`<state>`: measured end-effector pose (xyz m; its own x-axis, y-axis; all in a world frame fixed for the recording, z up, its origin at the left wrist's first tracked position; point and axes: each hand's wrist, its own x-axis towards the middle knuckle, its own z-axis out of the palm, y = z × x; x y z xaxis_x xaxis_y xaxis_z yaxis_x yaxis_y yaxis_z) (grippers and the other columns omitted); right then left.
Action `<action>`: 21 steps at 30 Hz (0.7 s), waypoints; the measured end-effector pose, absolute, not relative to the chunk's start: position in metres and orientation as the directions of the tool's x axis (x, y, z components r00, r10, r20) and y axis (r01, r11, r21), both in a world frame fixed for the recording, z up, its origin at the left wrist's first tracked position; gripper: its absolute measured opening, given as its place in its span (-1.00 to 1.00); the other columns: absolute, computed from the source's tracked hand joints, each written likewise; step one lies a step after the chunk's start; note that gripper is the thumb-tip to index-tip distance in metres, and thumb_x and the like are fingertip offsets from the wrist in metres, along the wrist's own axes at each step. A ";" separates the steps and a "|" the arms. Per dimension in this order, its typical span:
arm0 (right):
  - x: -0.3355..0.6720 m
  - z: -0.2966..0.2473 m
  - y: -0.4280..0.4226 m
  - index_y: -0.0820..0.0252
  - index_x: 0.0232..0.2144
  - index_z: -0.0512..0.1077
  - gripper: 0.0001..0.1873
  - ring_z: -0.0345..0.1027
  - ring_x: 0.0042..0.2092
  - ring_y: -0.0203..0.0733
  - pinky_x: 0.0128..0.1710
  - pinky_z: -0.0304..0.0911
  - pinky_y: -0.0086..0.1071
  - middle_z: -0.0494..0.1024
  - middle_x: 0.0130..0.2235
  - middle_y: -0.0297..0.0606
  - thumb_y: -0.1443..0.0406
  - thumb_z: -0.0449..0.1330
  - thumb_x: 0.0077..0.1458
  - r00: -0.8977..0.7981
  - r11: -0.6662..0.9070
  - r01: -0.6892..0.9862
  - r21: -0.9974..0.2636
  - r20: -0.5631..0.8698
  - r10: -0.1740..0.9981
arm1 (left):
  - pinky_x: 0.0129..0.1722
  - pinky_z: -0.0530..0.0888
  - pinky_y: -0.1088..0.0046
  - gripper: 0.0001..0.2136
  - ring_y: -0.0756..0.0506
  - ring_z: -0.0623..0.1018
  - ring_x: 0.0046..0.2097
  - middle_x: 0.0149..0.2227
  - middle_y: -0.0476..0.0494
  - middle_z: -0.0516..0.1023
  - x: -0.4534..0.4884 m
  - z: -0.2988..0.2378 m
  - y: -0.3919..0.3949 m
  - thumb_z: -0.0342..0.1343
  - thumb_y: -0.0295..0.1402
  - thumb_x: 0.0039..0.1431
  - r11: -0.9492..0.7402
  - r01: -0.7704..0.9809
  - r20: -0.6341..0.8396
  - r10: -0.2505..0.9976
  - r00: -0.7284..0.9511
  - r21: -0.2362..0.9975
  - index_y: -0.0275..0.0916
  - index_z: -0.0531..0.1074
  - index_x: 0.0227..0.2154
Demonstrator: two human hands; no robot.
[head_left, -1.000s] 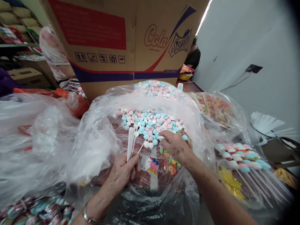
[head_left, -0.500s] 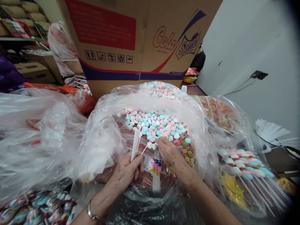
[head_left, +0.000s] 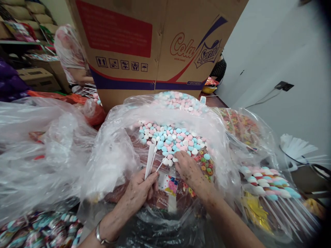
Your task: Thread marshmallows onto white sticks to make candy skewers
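Note:
My left hand [head_left: 139,192] is closed around a bundle of white sticks [head_left: 150,159] that point up and away from me. One stick juts out toward a white candy [head_left: 166,161] at its tip. My right hand [head_left: 189,169] reaches into the open clear plastic bag [head_left: 116,151], its fingertips pinched on a white candy at the near edge of the heap of pink, blue and white candies [head_left: 170,137]. Small coloured ring candies [head_left: 205,165] lie just right of that hand.
A large cardboard box [head_left: 155,48] printed "Cola Sprite" stands behind the bag. Finished candy sticks [head_left: 269,181] lie at the right in plastic, with spare white sticks [head_left: 297,148] beyond. Crumpled clear plastic [head_left: 38,148] fills the left. Another person [head_left: 71,55] works at the back left.
My right hand has drawn back from deeper in the candy heap to its near edge, close to the stick's tip. My left hand stays holding the sticks. The view has shifted slightly.

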<state>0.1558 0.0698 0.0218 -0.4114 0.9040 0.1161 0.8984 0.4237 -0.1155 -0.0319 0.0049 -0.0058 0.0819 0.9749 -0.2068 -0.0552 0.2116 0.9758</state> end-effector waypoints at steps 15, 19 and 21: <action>0.155 0.016 0.064 0.18 -0.27 0.37 -0.83 0.35 -0.16 -0.12 -0.15 0.23 -0.31 0.52 -0.24 -0.19 0.46 0.03 0.14 -0.473 0.582 0.741 -0.335 0.354 0.806 | -0.70 0.13 0.63 -0.76 0.10 0.28 -0.72 -0.62 0.08 0.47 -0.033 -0.007 0.005 0.06 -0.16 0.16 0.196 -0.054 -0.191 0.978 0.083 0.979 -0.22 0.38 -0.47; 0.145 0.024 0.066 0.17 -0.35 0.37 -0.80 0.31 -0.22 -0.11 -0.20 0.23 -0.31 0.50 -0.32 -0.20 0.51 0.03 0.11 -0.596 0.663 0.723 -0.194 0.308 0.741 | -0.71 0.13 0.62 -0.76 0.09 0.29 -0.73 -0.62 0.08 0.48 -0.033 -0.013 0.006 0.07 -0.14 0.15 0.200 -0.065 -0.194 0.978 0.081 0.978 -0.22 0.39 -0.42; 0.149 0.024 0.065 0.18 -0.38 0.37 -0.79 0.29 -0.25 -0.10 -0.23 0.22 -0.30 0.49 -0.34 -0.20 0.53 0.03 0.07 -0.626 0.668 0.736 -0.108 0.265 0.733 | -0.71 0.12 0.63 -0.77 0.10 0.29 -0.72 -0.62 0.09 0.48 -0.033 -0.014 0.006 0.07 -0.15 0.16 0.199 -0.075 -0.193 0.978 0.077 0.977 -0.22 0.39 -0.43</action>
